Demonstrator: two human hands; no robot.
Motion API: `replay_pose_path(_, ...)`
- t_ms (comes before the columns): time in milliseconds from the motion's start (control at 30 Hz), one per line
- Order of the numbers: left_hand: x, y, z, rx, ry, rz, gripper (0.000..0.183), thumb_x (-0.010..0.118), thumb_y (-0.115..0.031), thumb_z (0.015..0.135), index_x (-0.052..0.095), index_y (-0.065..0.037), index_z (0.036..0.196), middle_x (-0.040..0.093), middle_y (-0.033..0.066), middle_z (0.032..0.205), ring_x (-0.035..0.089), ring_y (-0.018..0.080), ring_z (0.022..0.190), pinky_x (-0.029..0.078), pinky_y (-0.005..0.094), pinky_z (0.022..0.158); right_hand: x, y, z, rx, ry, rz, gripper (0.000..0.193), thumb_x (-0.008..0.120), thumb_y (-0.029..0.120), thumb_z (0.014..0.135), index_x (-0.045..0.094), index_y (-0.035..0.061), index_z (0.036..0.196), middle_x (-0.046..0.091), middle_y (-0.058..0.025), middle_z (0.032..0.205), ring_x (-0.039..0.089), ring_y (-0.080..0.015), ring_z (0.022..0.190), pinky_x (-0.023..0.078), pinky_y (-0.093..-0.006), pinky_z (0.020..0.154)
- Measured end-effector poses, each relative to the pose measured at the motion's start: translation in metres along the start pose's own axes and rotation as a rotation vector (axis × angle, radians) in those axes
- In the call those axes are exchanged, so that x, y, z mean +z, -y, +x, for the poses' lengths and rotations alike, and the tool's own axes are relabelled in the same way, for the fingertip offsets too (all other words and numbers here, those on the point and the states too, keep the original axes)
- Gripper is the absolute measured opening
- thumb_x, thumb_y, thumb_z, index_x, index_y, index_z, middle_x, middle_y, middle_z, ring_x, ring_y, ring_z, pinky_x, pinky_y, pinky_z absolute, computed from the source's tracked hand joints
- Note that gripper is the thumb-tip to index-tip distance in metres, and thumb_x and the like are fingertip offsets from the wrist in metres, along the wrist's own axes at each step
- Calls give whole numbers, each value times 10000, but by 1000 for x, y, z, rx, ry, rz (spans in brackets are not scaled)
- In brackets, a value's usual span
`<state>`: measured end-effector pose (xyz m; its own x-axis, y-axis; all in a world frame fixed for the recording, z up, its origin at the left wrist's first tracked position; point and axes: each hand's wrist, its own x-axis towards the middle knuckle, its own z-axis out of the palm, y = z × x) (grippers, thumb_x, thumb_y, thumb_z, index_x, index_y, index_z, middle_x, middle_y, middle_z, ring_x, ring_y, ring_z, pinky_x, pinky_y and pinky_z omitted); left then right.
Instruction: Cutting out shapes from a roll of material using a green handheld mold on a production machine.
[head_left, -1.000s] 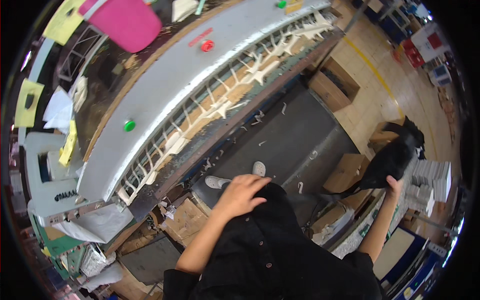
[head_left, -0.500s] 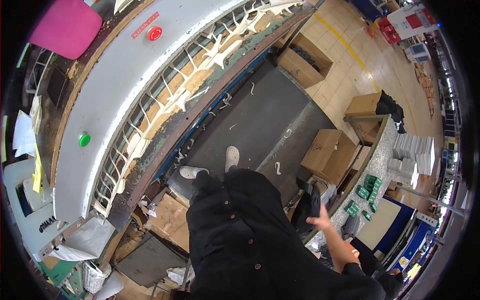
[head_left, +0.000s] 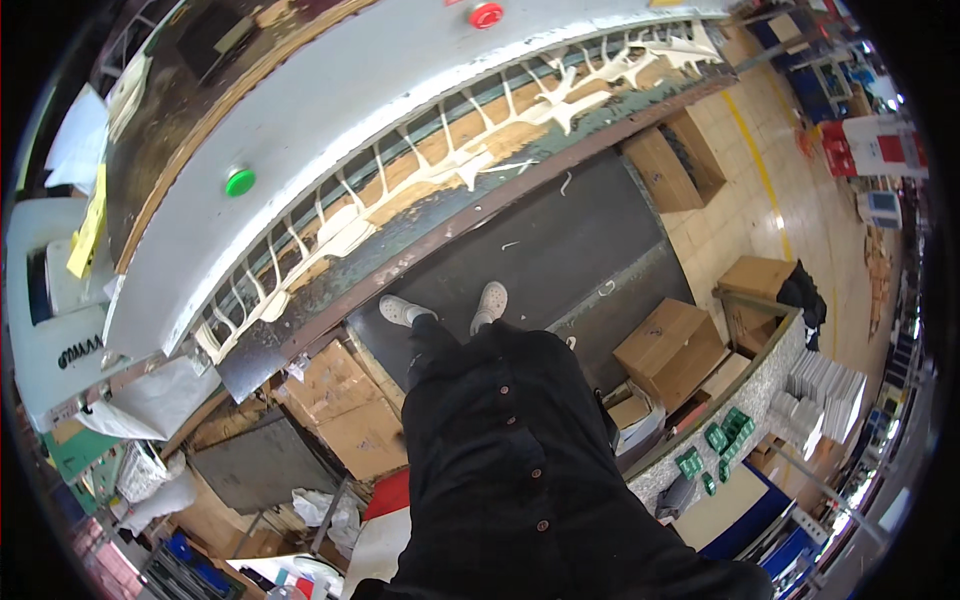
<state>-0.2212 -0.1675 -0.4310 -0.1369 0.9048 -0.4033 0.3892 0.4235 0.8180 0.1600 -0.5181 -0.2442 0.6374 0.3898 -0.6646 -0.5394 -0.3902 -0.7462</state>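
Observation:
Neither my left hand nor my right hand shows at this moment. My black buttoned garment [head_left: 500, 470] fills the lower middle, and my pale clogs [head_left: 490, 304] stand on a dark mat [head_left: 540, 270]. Ahead is a grey machine bench with a green button [head_left: 240, 182] and a red button [head_left: 486, 15]. Along its near side lies a cream strip of scrap material [head_left: 345, 228] with thin ribs and ragged pieces. A dark sliver at the right of my waist is too hidden to name.
Right of me stand a cardboard box [head_left: 670, 350] and a speckled counter [head_left: 655, 482] with small green packs [head_left: 730, 430] and stacked white sheets [head_left: 825, 385]. To the left are flattened cardboard [head_left: 350, 400] and a dark panel [head_left: 265, 460]. Another open box [head_left: 675, 165] sits beyond the mat.
My right hand, earlier at a black item beside the counter on the right, has left the view, and the item no longer shows there. The view has turned and shifted left.

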Motion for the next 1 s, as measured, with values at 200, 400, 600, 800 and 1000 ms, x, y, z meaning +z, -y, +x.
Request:
replay_pose_path(200, 1, -95, -17, -437, -83, -342, 683, 550, 23, 1047, 354, -224, 1653, 695, 73, 1106, 639, 136, 677, 510, 262, 502, -12, -10, 6, -51, -34, -108, 797, 847, 133, 838, 481, -23, 1528, 625, -119, 1424, 581, -254, 1327, 415, -387, 1174)
replay_pose_path(400, 20, -261, 41, -67, 168, -127, 88, 805, -3, 935, 757, -3, 1009, 705, 43, 761, 594, 101, 527, 443, 246, 450, 14, -39, 43, -97, 59, -137, 732, 825, 139, 865, 510, -21, 1506, 635, -117, 1402, 584, -253, 1317, 416, -382, 1166)
replay_pose_path(600, 82, -334, 14, 24, 274, -124, 161, 841, 77, 885, 717, 17, 801, 685, 47, 680, 654, 135, 545, 544, 297, 532, 7, -69, 57, -188, 5, -177, 669, 802, 144, 891, 539, -20, 1484, 646, -116, 1381, 588, -252, 1306, 418, -376, 1157)
replay_pose_path(800, 110, -360, 2, 48, 399, -246, 394, 881, 93, 847, 531, -31, 714, 732, 124, 784, 729, 194, 621, 596, 303, 551, 62, 31, 37, -74, -194, -226, 177, 724, 138, 959, 627, 17, 1046, 619, -102, 1075, 583, -223, 1030, 436, -327, 960)
replay_pose_path(1000, 115, -368, 0, 11, 470, -426, 458, 842, 91, 885, 451, -89, 726, 740, 163, 796, 695, 176, 594, 556, 301, 493, 70, 31, 36, -452, -189, -133, 60, 554, 105, 994, 578, 56, 968, 533, 0, 947, 505, -130, 926, 405, -276, 913)
